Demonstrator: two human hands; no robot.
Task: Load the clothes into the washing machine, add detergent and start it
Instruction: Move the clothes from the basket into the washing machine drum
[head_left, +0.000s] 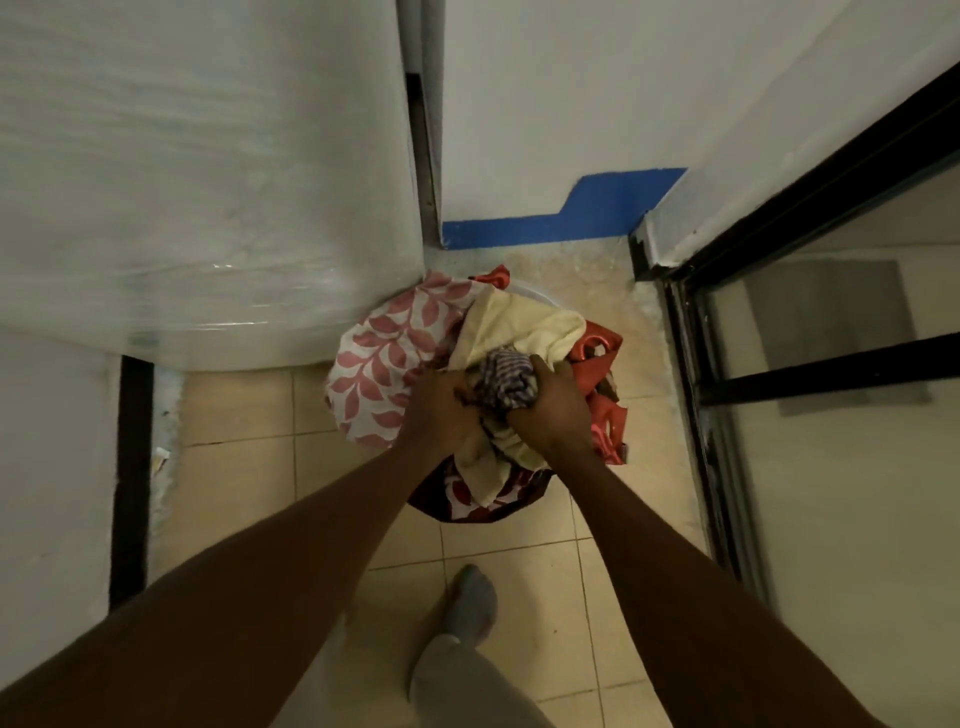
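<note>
Head view: both hands dig into a heap of clothes (467, 374) piled on the tiled floor (249, 415). Left hand (441, 410) and right hand (553, 410) both closed on a striped cloth (506, 382). Cream towel (519, 325) and leaf-print fabric (387, 358) bunched soft alongside. Plastic-wrapped white appliance (208, 182) touches the heap's left edge. Black door frame (701, 389) on the right, socked foot (470, 603) below.

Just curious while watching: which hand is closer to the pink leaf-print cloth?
Left. The left hand rests against the leaf-print cloth; the right hand grips laundry on the far side.
</note>
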